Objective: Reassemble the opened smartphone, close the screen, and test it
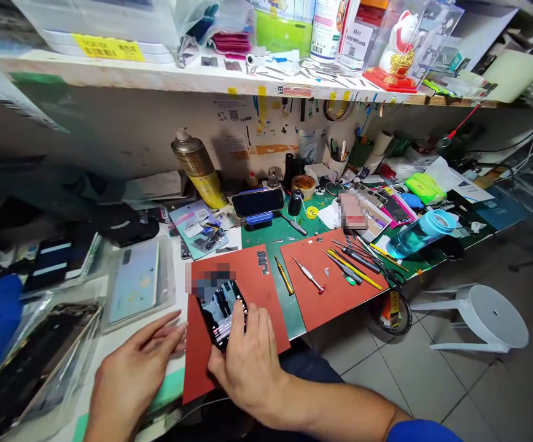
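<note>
A lit smartphone point(223, 310) with a picture on its screen lies tilted on the left red mat point(261, 294). My right hand point(255, 362) is closed around its lower right part, thumb by the bottom edge and index finger over the screen. To the left, my left hand point(137, 368) hovers at the mat's edge, fingers stretched out and apart from the phone. Small dark metal parts point(263, 262) rest at the mat's top corner. A gold screwdriver point(284, 276) and a white screwdriver with a red end point(309, 275) lie to the right.
Bagged phones point(135, 279) crowd the left side. Behind stand a spray can point(199, 169) and a propped phone point(258, 202). Several tools point(356, 264) and a blue bottle point(420, 233) occupy the right. A loaded shelf point(229, 80) overhangs the bench; a white stool point(492, 316) stands right.
</note>
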A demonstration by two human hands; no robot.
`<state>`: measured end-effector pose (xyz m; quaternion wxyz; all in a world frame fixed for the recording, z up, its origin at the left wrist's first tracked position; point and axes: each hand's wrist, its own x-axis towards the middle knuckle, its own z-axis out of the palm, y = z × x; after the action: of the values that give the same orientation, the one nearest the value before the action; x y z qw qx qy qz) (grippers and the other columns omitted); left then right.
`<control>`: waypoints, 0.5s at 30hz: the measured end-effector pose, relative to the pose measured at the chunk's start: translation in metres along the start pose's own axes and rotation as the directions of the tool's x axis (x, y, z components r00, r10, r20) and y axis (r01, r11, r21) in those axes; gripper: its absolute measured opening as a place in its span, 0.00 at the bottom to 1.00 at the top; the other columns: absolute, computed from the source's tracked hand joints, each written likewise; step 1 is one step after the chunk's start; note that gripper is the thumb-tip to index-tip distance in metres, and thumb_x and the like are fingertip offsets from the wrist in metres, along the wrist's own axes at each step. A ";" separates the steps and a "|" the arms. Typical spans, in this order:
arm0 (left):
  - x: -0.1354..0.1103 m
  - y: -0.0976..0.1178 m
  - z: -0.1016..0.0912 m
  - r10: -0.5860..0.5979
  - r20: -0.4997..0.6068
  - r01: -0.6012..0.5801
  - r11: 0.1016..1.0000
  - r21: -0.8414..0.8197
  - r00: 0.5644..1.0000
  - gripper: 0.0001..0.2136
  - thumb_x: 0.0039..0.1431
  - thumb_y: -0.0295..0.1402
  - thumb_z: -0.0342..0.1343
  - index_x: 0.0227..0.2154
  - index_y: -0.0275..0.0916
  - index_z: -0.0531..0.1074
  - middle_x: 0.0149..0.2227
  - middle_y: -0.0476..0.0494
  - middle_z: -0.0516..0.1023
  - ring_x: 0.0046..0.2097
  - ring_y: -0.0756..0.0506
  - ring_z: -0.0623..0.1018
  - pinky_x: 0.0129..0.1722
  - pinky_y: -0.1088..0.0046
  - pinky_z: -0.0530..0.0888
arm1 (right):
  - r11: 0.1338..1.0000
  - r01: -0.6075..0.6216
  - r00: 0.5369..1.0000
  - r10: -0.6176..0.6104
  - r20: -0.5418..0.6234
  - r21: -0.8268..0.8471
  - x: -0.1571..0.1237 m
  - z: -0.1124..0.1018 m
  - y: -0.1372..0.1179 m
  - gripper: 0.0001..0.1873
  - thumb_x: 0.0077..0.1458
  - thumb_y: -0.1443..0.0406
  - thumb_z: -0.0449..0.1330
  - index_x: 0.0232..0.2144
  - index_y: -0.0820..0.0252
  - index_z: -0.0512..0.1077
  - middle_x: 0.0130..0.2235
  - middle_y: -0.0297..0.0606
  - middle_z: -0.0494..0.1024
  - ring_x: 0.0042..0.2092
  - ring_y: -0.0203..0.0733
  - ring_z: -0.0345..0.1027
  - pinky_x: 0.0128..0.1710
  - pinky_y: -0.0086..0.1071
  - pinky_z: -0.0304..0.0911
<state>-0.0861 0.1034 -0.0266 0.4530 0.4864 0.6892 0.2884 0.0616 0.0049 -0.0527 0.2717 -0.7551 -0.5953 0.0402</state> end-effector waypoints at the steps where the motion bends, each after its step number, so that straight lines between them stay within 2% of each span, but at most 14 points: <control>1: -0.005 -0.005 -0.003 -0.004 -0.011 0.004 1.000 0.002 1.000 0.31 0.39 0.54 0.71 0.46 0.41 0.81 0.35 0.44 0.85 0.35 0.38 0.85 0.34 0.65 0.83 | 1.000 0.008 1.000 -0.008 -0.010 -0.013 -0.002 0.003 0.000 0.46 0.52 0.60 0.71 0.68 0.72 0.62 0.59 0.66 0.76 0.59 0.70 0.73 0.55 0.58 0.76; 5: -0.030 -0.018 -0.005 -0.025 -0.027 0.024 0.999 -0.031 0.999 0.29 0.46 0.56 0.70 0.45 0.41 0.81 0.37 0.40 0.87 0.43 0.35 0.87 0.47 0.60 0.84 | 0.998 0.039 0.998 -0.041 -0.042 -0.043 -0.006 0.010 -0.001 0.47 0.53 0.60 0.71 0.70 0.71 0.61 0.59 0.68 0.76 0.57 0.70 0.74 0.53 0.58 0.76; 8: -0.046 -0.017 0.005 0.047 -0.058 -0.051 0.997 -0.063 0.997 0.28 0.54 0.56 0.66 0.49 0.40 0.80 0.40 0.39 0.87 0.41 0.37 0.86 0.49 0.58 0.83 | 0.997 0.067 0.997 -0.068 -0.040 -0.035 -0.008 0.009 -0.001 0.44 0.55 0.61 0.70 0.69 0.73 0.61 0.59 0.71 0.76 0.56 0.71 0.75 0.52 0.60 0.76; 11: -0.055 -0.011 0.022 0.173 -0.096 -0.166 0.983 0.082 0.980 0.27 0.64 0.55 0.56 0.56 0.40 0.77 0.41 0.38 0.85 0.41 0.37 0.85 0.49 0.56 0.80 | 0.997 0.070 0.998 -0.070 -0.005 0.007 -0.013 0.005 0.004 0.42 0.59 0.61 0.67 0.69 0.76 0.60 0.60 0.73 0.74 0.57 0.72 0.74 0.54 0.64 0.74; 14: -0.060 -0.005 0.045 0.257 -0.072 -0.231 0.938 0.257 0.964 0.31 0.65 0.54 0.57 0.64 0.38 0.70 0.49 0.32 0.82 0.47 0.34 0.83 0.53 0.52 0.77 | 0.982 0.162 0.987 -0.162 -0.003 0.097 -0.022 -0.006 0.016 0.39 0.64 0.63 0.60 0.71 0.77 0.56 0.63 0.71 0.71 0.64 0.70 0.68 0.58 0.63 0.73; 15: -0.063 -0.003 0.053 0.316 -0.079 -0.274 0.904 0.327 0.946 0.33 0.65 0.53 0.58 0.66 0.38 0.67 0.52 0.30 0.80 0.51 0.32 0.81 0.56 0.49 0.75 | 0.971 0.200 0.980 -0.199 -0.021 0.134 -0.025 -0.011 0.023 0.37 0.66 0.65 0.58 0.71 0.76 0.54 0.64 0.70 0.71 0.66 0.68 0.66 0.59 0.62 0.72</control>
<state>-0.0319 0.0413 -0.0294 0.2757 0.6305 0.6724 0.2726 0.0786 -0.0255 -0.0600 0.3273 -0.6714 -0.6630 0.0502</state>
